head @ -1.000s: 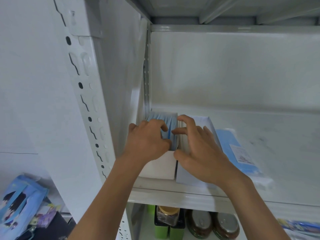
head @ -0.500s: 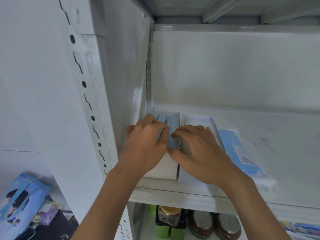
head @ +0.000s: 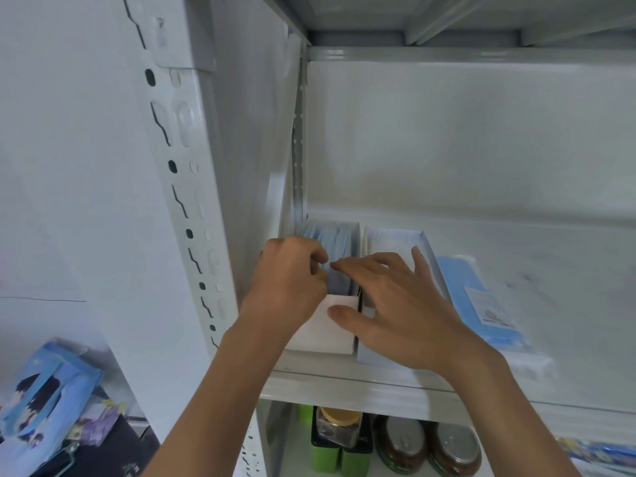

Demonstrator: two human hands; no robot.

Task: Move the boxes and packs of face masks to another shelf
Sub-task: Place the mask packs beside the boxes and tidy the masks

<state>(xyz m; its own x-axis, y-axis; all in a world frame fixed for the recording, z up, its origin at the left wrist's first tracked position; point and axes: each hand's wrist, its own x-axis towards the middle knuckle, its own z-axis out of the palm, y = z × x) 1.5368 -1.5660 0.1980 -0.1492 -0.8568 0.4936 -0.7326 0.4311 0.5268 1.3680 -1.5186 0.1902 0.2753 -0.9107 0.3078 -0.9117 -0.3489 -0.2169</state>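
Two white mask boxes stand side by side at the left end of the white shelf (head: 344,383). The left box (head: 330,332) is open at the top, with blue face masks (head: 335,239) showing inside. My left hand (head: 289,287) rests curled on those masks, fingertips pinching at them. My right hand (head: 389,304) lies flat over the second box (head: 392,237), its fingertips touching the masks and its thumb on the left box's front. A flat blue pack of masks (head: 478,301) in clear wrap lies to the right.
The shelf's left wall and a perforated upright (head: 182,187) stand close beside the left box. Jars and tins (head: 399,442) sit on the shelf below. A blue printed bag (head: 38,401) lies low at the left. The shelf surface stretches on to the right.
Both hands have pressed lower onto the masks in the left box. My right fingers flattened out and my thumb slid onto the box front. The boxes have stayed in place.
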